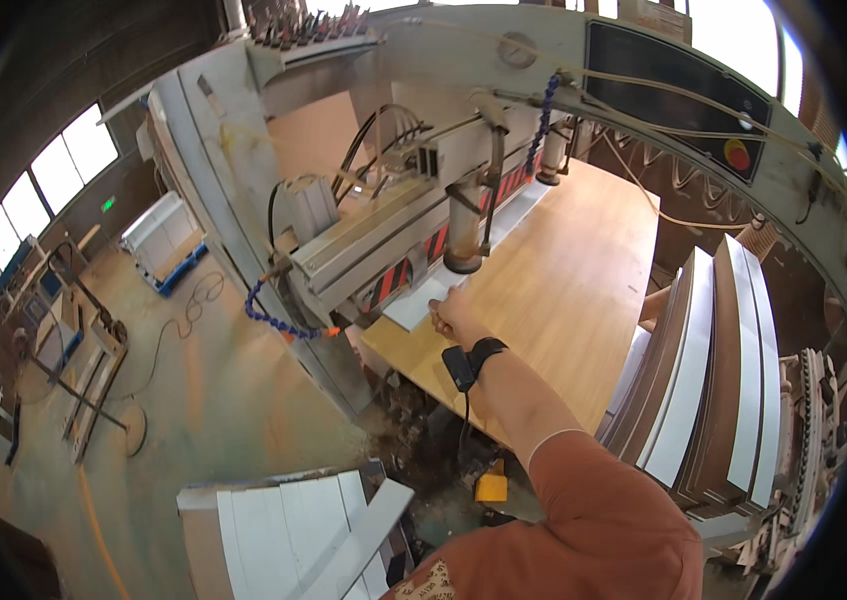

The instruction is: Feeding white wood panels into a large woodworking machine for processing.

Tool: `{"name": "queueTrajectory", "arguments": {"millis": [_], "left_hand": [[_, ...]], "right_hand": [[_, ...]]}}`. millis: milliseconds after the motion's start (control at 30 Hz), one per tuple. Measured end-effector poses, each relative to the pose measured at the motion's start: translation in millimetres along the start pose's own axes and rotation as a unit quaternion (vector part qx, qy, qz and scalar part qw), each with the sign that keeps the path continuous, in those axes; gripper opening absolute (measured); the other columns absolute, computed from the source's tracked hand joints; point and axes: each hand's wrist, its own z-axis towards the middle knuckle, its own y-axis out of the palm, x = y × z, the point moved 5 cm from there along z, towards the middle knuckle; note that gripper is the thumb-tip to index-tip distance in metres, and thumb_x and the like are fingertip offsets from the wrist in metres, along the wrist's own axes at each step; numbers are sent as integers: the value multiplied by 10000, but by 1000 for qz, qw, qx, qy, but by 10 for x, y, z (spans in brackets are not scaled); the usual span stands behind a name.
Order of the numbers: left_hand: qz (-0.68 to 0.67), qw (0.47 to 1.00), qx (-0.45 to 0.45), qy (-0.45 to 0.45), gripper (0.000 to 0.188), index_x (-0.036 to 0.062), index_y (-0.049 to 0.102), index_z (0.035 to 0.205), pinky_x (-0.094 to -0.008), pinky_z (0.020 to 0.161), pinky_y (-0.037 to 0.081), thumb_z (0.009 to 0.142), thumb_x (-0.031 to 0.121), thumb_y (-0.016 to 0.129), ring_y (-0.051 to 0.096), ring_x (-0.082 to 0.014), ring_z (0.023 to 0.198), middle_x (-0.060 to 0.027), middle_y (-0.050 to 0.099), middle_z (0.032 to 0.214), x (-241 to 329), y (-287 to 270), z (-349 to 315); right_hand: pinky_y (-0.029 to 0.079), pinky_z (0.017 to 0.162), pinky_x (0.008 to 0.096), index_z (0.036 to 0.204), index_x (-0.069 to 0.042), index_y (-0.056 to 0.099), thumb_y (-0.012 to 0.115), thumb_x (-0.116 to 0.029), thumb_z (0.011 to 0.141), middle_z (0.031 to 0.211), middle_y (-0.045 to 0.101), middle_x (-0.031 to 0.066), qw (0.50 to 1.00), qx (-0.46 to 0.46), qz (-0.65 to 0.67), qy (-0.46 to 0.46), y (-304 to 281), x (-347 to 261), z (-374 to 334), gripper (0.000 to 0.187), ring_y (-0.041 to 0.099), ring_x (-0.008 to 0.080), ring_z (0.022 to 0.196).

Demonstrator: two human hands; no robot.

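Note:
My right hand (449, 313) reaches out over a wooden worktable (574, 260), at the near long edge of a white board strip (414, 303). Its fingers are curled in, close to or touching that edge; whatever they may hold is too small to make out. The strip lies flat along the machine's striped guard, under an upright clamp cylinder (464, 230). A second clamp cylinder (551, 160) stands farther along the strip. On my right wrist is a black band with a small device (461, 368). My left hand is out of the picture.
White boards (289, 530) are stacked low at the front, one lying askew. Tall stacks of white-faced boards (744, 380) stand right of the table. A blue segmented hose (289, 318) sticks out at the machine's left. A red button (737, 154) sits on the overhead panel.

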Motion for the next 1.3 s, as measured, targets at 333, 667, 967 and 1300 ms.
{"name": "queueTrajectory", "arguments": {"millis": [333,667,967,1300], "left_hand": [[597,764,74,233,371,-45,472,921,-285,635,483,818,306,414,522,-218,754,-139,538,824,-756,-944,215],[-200,930,309,-24,301,-33,426,1013,-330,738,496,846,216,407,527,-269,882,-160,512,962,-1190,-1196,941],[-286,902,320,-42,350,-63,411,1021,-345,738,493,861,248,399,527,-288,867,-183,497,998,-1737,-1379,1678],[-319,875,364,-27,308,-51,436,956,-318,673,506,841,234,445,530,-232,789,-147,517,882,-2439,-1920,2338]], "right_hand": [[418,595,439,774,53,546,430,-207,768,705,549,254,825,202,-466,-250,456,-82,-298,284,546,367,714],[424,588,351,1029,57,486,573,-369,701,688,557,155,816,188,-488,-246,409,-184,-447,545,543,271,646],[227,373,160,889,-3,546,505,-148,816,516,366,-46,911,147,-281,-264,376,307,-1836,168,300,14,419],[186,344,166,784,-10,550,479,-177,838,449,340,-48,901,194,-286,-262,356,321,-1866,189,274,8,366]]}}
